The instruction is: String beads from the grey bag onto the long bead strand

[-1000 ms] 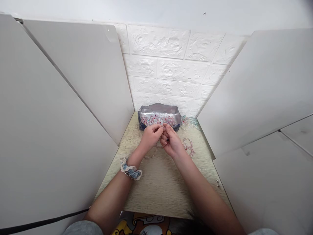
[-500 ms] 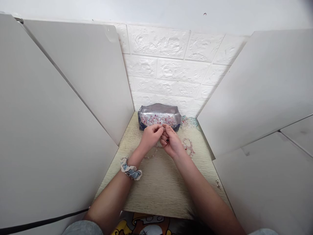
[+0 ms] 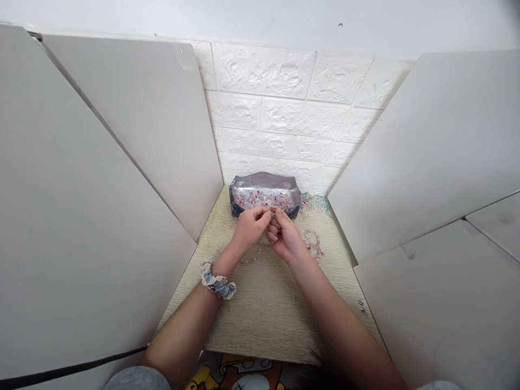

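My left hand [image 3: 252, 225] and my right hand [image 3: 285, 234] meet fingertip to fingertip just in front of an open pouch [image 3: 265, 179]. Both pinch at something tiny between the fingertips, too small and too covered to make out. Loose pink, red and clear beads [image 3: 260, 199] fill the bottom of the pouch, which has a silvery lining. Partly under my hands, a thin beaded strand [image 3: 251, 261] lies on the wooden tabletop [image 3: 264, 309]. To the right of my right hand rests a looped pink beaded strand [image 3: 312, 244].
Pale green and pink beaded strands [image 3: 319, 203] lie at the back right corner. Two small shiny pieces [image 3: 361, 305] sit near the right edge. White panels [image 3: 158, 124] flank the table, with a white brick-patterned wall [image 3: 280, 114] behind. A blue scrunchie [image 3: 219, 283] circles my left wrist.
Almost nothing differs. My hands keep the same place and pinch, with only a very slight shift of the fingertips.
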Tool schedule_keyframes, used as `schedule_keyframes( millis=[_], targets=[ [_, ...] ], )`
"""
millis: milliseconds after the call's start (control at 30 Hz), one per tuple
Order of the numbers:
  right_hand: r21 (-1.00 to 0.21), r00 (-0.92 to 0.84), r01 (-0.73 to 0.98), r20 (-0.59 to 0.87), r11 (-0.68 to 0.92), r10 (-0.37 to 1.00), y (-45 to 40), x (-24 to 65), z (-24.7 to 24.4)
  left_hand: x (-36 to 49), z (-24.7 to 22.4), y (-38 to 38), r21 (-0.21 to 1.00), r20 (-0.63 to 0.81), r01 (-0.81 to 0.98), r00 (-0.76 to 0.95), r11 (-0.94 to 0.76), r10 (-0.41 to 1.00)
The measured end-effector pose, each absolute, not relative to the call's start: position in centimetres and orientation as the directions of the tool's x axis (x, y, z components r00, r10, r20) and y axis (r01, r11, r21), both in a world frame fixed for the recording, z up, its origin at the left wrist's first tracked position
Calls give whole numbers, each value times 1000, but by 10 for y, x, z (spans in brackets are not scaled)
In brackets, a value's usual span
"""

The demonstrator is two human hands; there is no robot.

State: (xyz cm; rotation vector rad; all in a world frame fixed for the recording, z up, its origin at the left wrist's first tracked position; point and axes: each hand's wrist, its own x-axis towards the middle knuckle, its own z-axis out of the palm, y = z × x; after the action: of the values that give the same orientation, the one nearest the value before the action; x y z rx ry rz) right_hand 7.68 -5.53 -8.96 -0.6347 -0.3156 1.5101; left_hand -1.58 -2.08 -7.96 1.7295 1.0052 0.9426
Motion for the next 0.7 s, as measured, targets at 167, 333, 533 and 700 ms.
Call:
schedule_keyframes(
  millis=[167,333,533,700],
  targets=[
    [-568,72,-821,-193,-52,978,-55,77,-90,-15,-82,-20,931,173,235,390,-279,904],
    [-578,79,-814,-202,-54,976,-55,77,-91,-15,-83,-20,926,182,241,391,-291,902],
    [-575,76,-816,-198,-53,977,-55,78,-92,-15,-84,-20,916,194,258,385,-307,902],
    [-579,74,-814,-198,-56,977,-55,77,-91,-15,-83,-20,908,201,275,380,-317,903]
  ],
)
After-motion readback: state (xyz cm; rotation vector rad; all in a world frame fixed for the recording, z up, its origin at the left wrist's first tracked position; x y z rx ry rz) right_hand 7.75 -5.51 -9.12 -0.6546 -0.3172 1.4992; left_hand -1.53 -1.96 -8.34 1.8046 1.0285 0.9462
